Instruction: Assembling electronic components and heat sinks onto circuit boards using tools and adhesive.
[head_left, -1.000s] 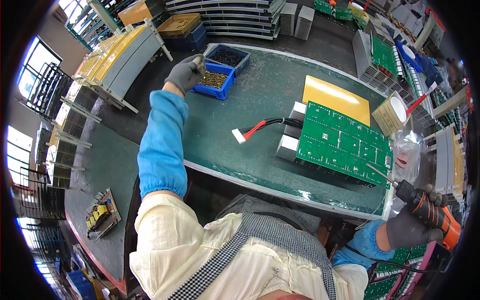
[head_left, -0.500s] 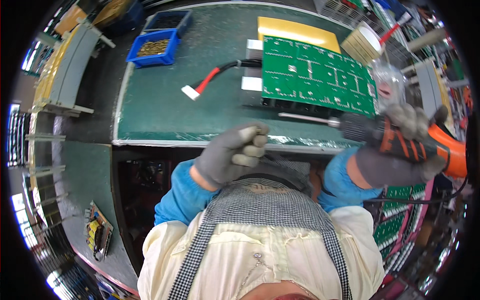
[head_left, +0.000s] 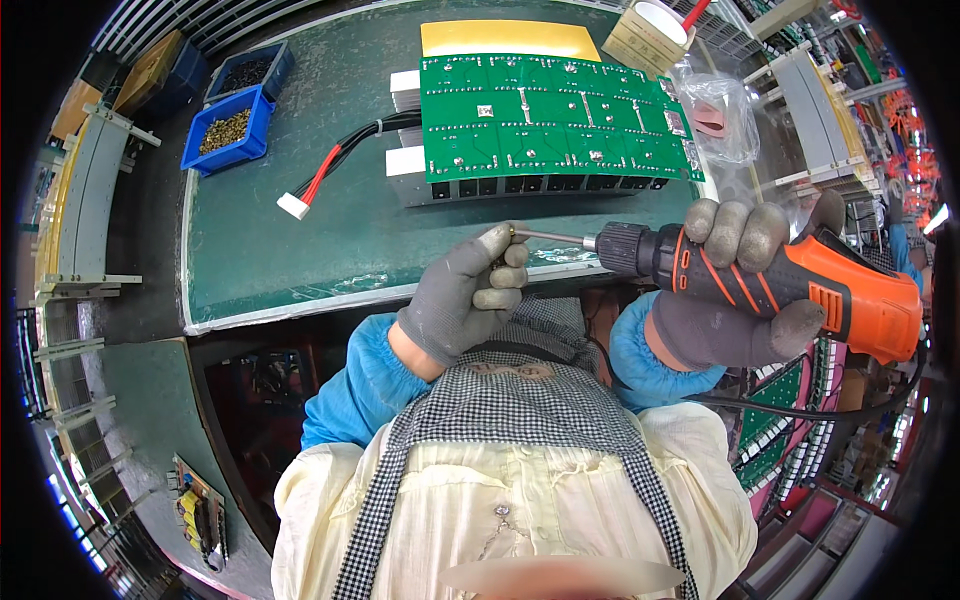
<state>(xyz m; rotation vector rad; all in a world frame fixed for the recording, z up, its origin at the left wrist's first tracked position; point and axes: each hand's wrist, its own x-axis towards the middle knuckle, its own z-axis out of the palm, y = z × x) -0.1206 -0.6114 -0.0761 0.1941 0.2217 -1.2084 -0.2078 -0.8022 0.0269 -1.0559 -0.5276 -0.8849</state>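
Observation:
My right hand [head_left: 745,240], in a grey glove, grips an orange and black electric screwdriver [head_left: 850,290], its long bit [head_left: 555,237] pointing left. At the bit's tip, my gloved left hand [head_left: 465,295] pinches a small brass-coloured screw [head_left: 513,231] between thumb and finger; the other fingers are curled. Beyond both hands a large green circuit board [head_left: 550,125] lies on top of a row of black parts, with white blocks at its left end. A red and black cable [head_left: 325,165] with a white connector runs out to the left of it.
A blue bin [head_left: 235,135] of brass-coloured screws stands far left, with another blue bin [head_left: 255,75] of dark pieces behind. Yellow sheet [head_left: 510,40] lies behind the board. At right are a cardboard tub [head_left: 645,40] and a clear plastic bag [head_left: 720,115]. A black cord [head_left: 830,412] trails from the screwdriver.
The screwdriver has come leftward, and its bit tip now meets the screw at my left fingertips. The view has shifted, so the board and bins appear further left.

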